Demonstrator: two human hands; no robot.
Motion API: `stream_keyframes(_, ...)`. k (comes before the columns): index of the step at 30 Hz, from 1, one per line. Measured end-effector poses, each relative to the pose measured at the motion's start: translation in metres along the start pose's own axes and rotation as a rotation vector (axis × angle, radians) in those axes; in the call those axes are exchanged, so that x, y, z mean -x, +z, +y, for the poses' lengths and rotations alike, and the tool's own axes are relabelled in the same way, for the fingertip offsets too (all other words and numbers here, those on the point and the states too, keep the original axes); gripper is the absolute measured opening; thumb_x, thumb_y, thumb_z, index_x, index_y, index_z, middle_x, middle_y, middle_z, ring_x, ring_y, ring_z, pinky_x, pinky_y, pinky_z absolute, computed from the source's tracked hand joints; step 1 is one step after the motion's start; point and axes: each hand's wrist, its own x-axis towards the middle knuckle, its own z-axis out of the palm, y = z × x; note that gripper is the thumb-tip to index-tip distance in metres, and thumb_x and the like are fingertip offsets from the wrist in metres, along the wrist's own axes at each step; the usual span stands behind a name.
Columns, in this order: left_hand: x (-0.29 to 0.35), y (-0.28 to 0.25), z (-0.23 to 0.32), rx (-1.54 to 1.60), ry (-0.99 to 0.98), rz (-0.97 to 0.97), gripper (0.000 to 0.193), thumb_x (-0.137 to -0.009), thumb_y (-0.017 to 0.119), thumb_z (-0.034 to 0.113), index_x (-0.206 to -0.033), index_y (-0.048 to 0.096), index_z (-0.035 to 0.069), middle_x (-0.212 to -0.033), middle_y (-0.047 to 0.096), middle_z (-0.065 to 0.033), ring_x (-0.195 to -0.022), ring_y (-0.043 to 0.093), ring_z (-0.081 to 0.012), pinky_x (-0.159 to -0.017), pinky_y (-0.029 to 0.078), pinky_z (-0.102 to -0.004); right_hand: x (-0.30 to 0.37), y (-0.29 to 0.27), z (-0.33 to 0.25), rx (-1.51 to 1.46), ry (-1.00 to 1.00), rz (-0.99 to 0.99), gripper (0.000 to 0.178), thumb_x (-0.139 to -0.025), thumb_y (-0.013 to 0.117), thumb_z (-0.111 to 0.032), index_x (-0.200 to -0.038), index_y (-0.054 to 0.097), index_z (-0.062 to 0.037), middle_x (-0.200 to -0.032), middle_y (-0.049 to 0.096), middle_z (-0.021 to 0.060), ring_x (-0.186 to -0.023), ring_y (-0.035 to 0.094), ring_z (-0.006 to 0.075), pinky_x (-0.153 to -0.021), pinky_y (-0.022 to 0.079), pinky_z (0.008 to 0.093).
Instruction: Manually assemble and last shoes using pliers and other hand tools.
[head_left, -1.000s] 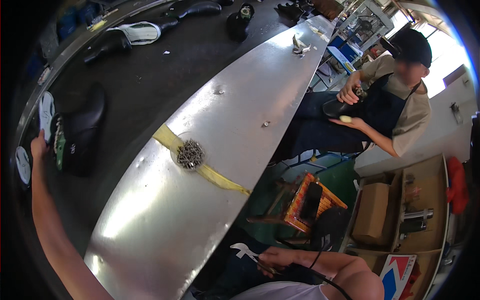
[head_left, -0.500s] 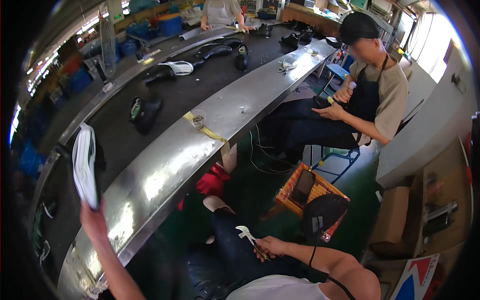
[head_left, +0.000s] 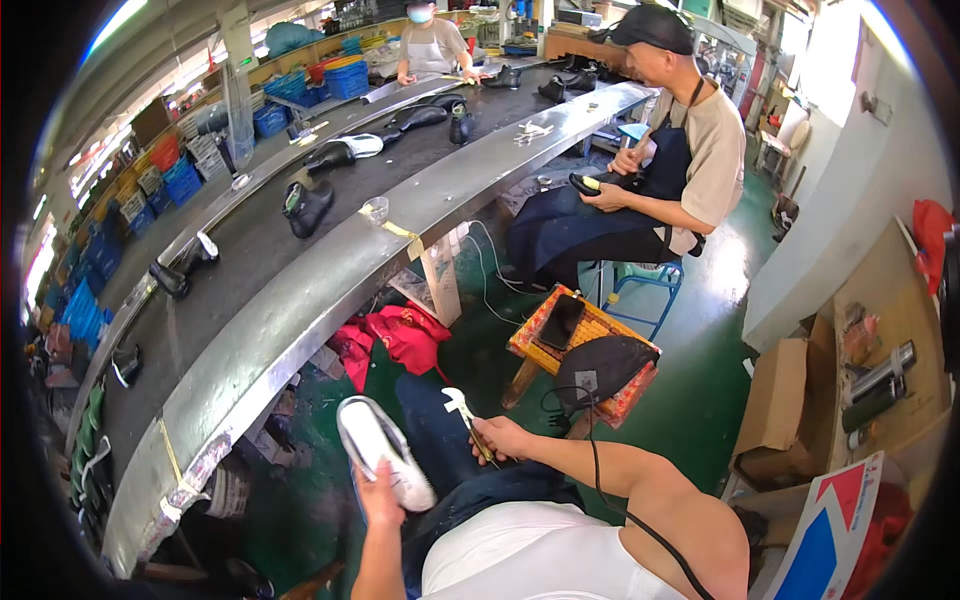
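Note:
In my left hand is a white shoe, closed in my fingers at its near side and held over my lap. Its long opening faces up, and a grey rim runs round it. My right hand is wrapped round the handles of lasting pliers, whose pale hooked head points up and away. The pliers are just right of the shoe and apart from it. Both hands are above my dark trousers, off the bench.
A long metal-edged bench curves from near left to far right, carrying black shoes and a clear cup. At right, a seated person holds a black shoe. Beside me, a stool bears a phone and black cap.
My left hand has brought the white shoe from over the bench to my lap, rightward and nearer. My right hand still grips the pliers, and the view has shifted.

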Motion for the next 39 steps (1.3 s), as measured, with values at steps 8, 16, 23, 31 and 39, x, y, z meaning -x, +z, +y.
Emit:
stream_keyframes(8, -0.033, 0.039, 0.051, -1.514, -0.065, -0.361, 0.064, -0.091, 0.059, 0.048, -0.125, 0.055, -0.006, -0.112, 0.063, -0.0335, -0.104, 0.062, -0.0448, -0.092, 0.049, -0.0469, 0.021, -0.011, -0.022, 0.085, 0.029, 0.052, 0.036, -0.103, 0.046, -0.036, -0.102, 0.057, -0.0009, -0.082, 0.066, 0.0091, -0.065, 0.066, 0.0163, -0.050, 0.045, 0.0260)
stream_keyframes(16, -0.130, 0.040, 0.009, -0.271, -0.222, -0.463, 0.060, -0.089, 0.072, 0.023, -0.140, 0.048, 0.004, -0.120, 0.063, -0.0111, -0.102, 0.063, -0.0201, -0.090, 0.051, -0.0349, 0.039, -0.007, -0.028, 0.203, -0.121, -0.020, 0.024, -0.095, 0.061, -0.018, -0.112, 0.058, -0.0007, -0.088, 0.061, 0.0030, -0.074, 0.060, 0.0115, -0.068, 0.048, 0.0272)
stream_keyframes(23, -0.095, 0.024, 0.011, -0.370, -0.006, -0.540, 0.053, -0.099, 0.055, 0.025, -0.145, 0.039, 0.006, -0.140, 0.048, -0.0132, -0.130, 0.044, -0.0213, -0.110, 0.033, -0.0337, 0.061, 0.016, -0.035, 0.592, -0.228, 0.148, 0.020, -0.094, 0.058, -0.014, -0.106, 0.060, 0.0014, -0.075, 0.066, 0.0089, -0.069, 0.064, 0.0155, -0.064, 0.052, 0.0325)
stream_keyframes(31, -0.045, 0.027, 0.037, -0.475, 0.339, -0.550, 0.075, -0.103, 0.046, 0.035, -0.154, 0.000, 0.006, -0.155, 0.025, -0.0189, -0.139, 0.031, -0.0280, -0.115, 0.024, -0.0383, 0.085, 0.046, -0.080, 0.759, -0.416, -0.045, 0.031, -0.092, 0.058, -0.013, -0.118, 0.057, 0.0020, -0.096, 0.064, 0.0219, -0.091, 0.063, 0.0402, -0.082, 0.050, 0.0416)
stream_keyframes(39, -0.035, 0.015, 0.040, -0.741, 0.406, -0.518, 0.063, -0.104, 0.044, 0.032, -0.154, 0.017, 0.005, -0.155, 0.029, -0.0157, -0.145, 0.025, -0.0295, -0.117, 0.021, -0.0399, 0.061, 0.049, -0.082, 0.502, -0.118, -0.280, 0.028, -0.097, 0.054, -0.012, -0.121, 0.057, 0.0012, -0.096, 0.065, 0.0085, -0.082, 0.062, 0.0150, -0.075, 0.049, 0.0298)
